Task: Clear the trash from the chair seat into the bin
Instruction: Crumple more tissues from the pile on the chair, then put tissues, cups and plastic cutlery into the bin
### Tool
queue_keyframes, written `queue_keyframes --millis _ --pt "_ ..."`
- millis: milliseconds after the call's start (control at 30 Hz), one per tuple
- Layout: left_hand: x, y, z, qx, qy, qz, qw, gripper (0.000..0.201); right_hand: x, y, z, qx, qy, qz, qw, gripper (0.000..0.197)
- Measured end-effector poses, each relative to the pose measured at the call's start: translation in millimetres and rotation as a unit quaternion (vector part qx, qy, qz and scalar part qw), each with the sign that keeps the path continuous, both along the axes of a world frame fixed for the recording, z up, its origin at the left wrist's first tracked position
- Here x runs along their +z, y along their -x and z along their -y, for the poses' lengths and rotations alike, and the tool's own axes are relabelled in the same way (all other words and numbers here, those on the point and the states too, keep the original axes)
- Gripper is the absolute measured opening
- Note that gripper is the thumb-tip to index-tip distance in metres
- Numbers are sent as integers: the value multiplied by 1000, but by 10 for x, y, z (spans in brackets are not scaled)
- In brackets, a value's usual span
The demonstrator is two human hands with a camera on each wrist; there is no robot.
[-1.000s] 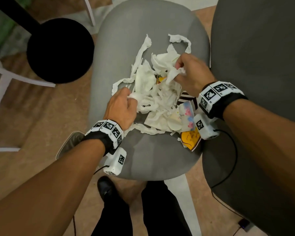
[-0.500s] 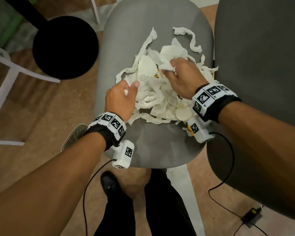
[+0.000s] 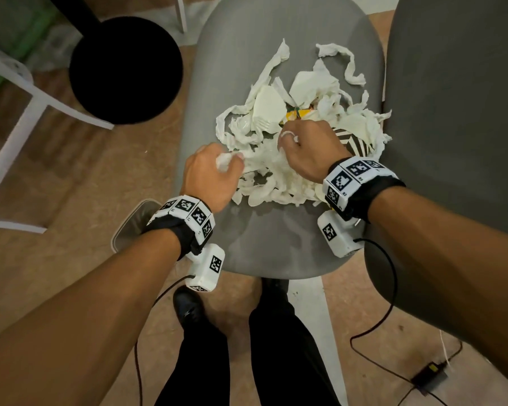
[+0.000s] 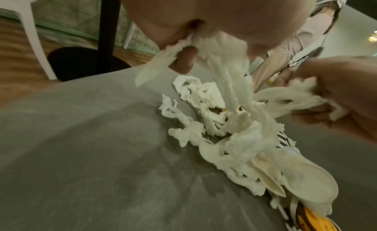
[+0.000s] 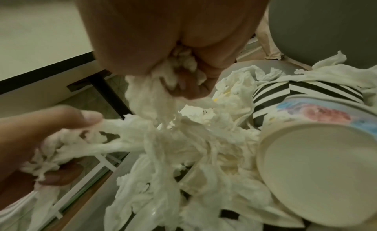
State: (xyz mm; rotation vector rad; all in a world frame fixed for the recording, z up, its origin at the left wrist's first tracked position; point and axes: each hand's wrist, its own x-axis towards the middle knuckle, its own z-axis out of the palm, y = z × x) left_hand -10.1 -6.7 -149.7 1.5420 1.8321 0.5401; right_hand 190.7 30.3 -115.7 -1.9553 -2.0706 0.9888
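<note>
Both hands down in a pile of torn white tissue on the grey chair seat. Left hand sits at the left edge of the pile, fingers clenched round a wad of tissue; strands run from the fist down to the heap. Right hand is over the middle of the pile, fingers also curled tight on a bunch of tissue, with bits poking out between them. Mixed into the tissue: a paper cup lying on its side with a pink and blue print, a black-and-white striped wrapper just right of the right hand, a yellow scrap near the pile centre, and a white plastic spoon at the near edge. A loose tissue strip lies apart at the far right of the seat. A darker grey chair stands just beside on the right. A grey bin is on the floor left of the seat, partly hidden by the left wrist. A round black base is on the floor further left.
</note>
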Motion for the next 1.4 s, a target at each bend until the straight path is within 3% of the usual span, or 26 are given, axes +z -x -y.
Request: queue_keyframes --millis 67,133,267,400,500,567,667,733,800,833,900,1000,1133,1400 --pt "-74 45 37 -10 7 -19 1000 27 -28 54 35 -8 -13 6 1000 35" --pt "-122 98 69 -20 23 -8 1000 15 -87 93 61 4 -25 19 1000 40" --pt "-148 179 138 4 50 15 999 28 -205 152 72 6 -12 -11 1000 24" --pt "-122 243 159 61 47 47 996 32 -256 254 117 23 3 -4 1000 26" --pt "-112 298 187 91 11 65 994 18 -238 343 173 102 0 16 995 48" --pt "-93 348 208 109 0 61 992 25 -271 416 202 188 48 82 978 63" --pt "-153 429 236 107 13 30 994 33 -398 504 247 262 71 152 950 40" --pt "-218 481 268 91 12 7 996 25 -391 554 271 253 57 115 959 32" --pt "-270 523 317 99 21 9 995 10 -334 611 286 228 33 51 972 40" --pt "-285 542 347 97 28 22 995 14 -295 645 287 210 19 27 977 38" --pt "-296 554 399 60 54 51 995 44 -233 723 280 163 17 0 987 29" --pt "-280 526 438 6 88 73 993 60 -121 853 254 147 23 -40 988 40" --pt "-275 525 434 -7 61 73 995 28 -96 1064 278 153 -28 -35 987 23" --pt "-239 1032 624 100 78 87 988 18 -153 1695 656 131 21 -52 990 34"
